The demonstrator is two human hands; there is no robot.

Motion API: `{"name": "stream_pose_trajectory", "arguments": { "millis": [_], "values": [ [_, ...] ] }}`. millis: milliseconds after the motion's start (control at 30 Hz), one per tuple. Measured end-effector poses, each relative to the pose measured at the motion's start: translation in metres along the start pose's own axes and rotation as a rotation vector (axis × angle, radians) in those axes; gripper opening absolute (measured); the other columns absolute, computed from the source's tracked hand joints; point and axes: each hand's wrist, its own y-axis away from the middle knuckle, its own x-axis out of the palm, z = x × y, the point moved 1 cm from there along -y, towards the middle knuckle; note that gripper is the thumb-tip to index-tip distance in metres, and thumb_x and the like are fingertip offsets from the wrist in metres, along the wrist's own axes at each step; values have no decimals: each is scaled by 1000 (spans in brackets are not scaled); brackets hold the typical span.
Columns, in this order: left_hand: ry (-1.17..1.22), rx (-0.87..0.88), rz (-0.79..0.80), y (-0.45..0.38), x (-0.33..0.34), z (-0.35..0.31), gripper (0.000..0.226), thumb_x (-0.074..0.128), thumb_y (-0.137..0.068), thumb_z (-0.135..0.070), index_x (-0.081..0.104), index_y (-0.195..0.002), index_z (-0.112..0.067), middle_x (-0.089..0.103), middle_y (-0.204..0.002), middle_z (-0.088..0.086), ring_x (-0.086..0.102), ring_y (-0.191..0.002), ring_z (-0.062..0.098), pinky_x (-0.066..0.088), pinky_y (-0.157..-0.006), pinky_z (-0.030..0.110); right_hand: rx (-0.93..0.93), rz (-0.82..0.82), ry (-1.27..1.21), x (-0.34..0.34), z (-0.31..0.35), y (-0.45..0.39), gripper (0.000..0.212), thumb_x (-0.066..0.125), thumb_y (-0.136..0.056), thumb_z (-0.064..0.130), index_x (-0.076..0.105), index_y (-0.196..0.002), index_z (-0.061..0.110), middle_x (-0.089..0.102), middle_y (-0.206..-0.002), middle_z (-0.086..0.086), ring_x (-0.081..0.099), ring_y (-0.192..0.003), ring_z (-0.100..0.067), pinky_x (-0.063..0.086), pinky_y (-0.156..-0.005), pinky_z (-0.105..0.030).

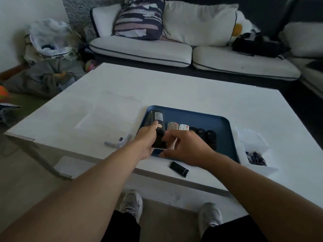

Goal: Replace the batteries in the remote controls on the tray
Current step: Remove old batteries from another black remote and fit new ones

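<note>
White table (192,88): L hand (145,142) grips black remote (158,130) over tray (209,119); R hand (185,147) loose, empty; cover (179,169) nearby.

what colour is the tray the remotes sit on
Dark blue: the flat rounded-corner plastic tray on the white table, seen best in the head view.

Dim, soft daylight; wide-angle edge distortion.

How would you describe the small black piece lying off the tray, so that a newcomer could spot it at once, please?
Start at the white rectangular table and find the dark blue tray. Just in front of the tray's near edge, on bare tabletop, lies a short black oblong piece. Unlike the remotes, it sits outside the tray and shows no buttons.
</note>
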Motion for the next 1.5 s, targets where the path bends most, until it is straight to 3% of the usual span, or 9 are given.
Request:
{"name": "stream_pose_trajectory", "arguments": {
  "millis": [333,467,533,667,833,967,1200,1367,1500],
  "values": [
    [-355,-7,41,1,-2,5,37,43,-106,-32,63,-117,-3,69,-112,21,73,-74,33,63,-64,43,50,-53,204,15,5,-15,22,64,-91,49,70,-108,37,70,-108,8,65,-97,-19,53,-78,-34],
    [-846,148,-137,2,-13,-1,43,34,-106,-40,60,-117,-8,74,-89,17,73,-56,29,62,-72,40,63,-57,234,22,7,-24,22,67,-90,49,71,-107,36,70,-106,8,65,-95,-19,49,-71,-32],
    [-927,183,-201,0,-19,-3,42,32,-106,-37,61,-116,-8,72,-75,13,67,-42,21,56,-60,30,77,-60,257,26,7,-30,19,68,-89,45,72,-105,34,70,-104,5,64,-93,-20,50,-73,-32],
    [-915,228,-225,-4,-27,-1,34,36,-106,-27,63,-117,-11,70,-80,12,63,-40,16,49,-43,24,105,-24,338,38,0,-39,23,71,-87,45,72,-104,29,69,-101,1,64,-89,-22,54,-78,-35],
    [-889,300,-242,-9,-26,-1,34,39,-101,-23,68,-117,-16,71,-103,9,68,-87,29,56,-72,36,122,53,361,50,-7,-47,21,64,-91,37,73,-106,26,70,-101,0,64,-83,-21,57,-77,-38],
    [-830,378,-178,-12,-7,-3,26,44,-99,-23,69,-102,-25,71,-96,3,68,-75,25,55,-56,32,165,10,289,23,-19,-41,18,61,-90,33,75,-101,37,70,-102,7,67,-88,-20,55,-75,-33],
    [-815,493,71,-14,47,9,12,56,-99,-31,67,-95,-31,73,-98,-2,69,-80,19,61,-80,42,527,-287,279,-77,-112,7,25,57,-83,8,75,-86,25,74,-96,-3,69,-88,-29,55,-75,-31],
    [-820,493,173,-18,74,22,8,61,-95,-25,67,-93,-30,72,-98,-2,70,-87,18,58,-86,40,734,-238,305,-103,-168,41,12,70,-77,16,78,-85,15,75,-83,-8,68,-75,-26,54,-61,-27],
    [-827,510,184,-20,87,27,9,62,-96,-20,68,-93,-27,72,-86,-2,69,-73,16,58,-73,35,739,-190,354,-104,-182,49,19,56,-77,10,74,-84,9,72,-82,-9,68,-74,-26,40,-46,-21]
  ]
}}
